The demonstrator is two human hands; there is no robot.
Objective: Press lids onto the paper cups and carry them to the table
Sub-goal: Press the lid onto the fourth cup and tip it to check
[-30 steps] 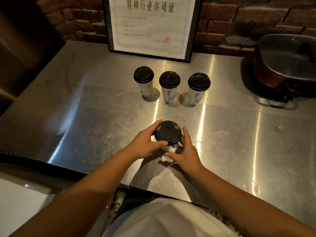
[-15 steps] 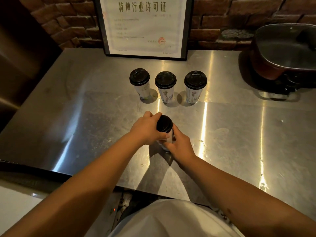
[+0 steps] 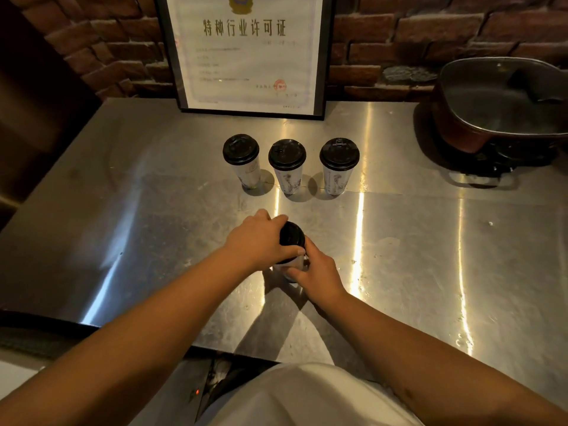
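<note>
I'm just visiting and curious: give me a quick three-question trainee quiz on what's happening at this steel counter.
1. How many lidded cups stand in the row before the framed certificate?
2. True or false: the left hand rests on the lid of the near cup.
3. The right hand is A) gripping the near cup's side, B) lifting the pan, C) flat on the counter.

Key: 1. Three. 2. True. 3. A.

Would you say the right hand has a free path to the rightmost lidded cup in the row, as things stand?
Probably yes: bare steel counter lies between the right hand and the rightmost cup. But it now grips the near cup with the left hand.
</note>
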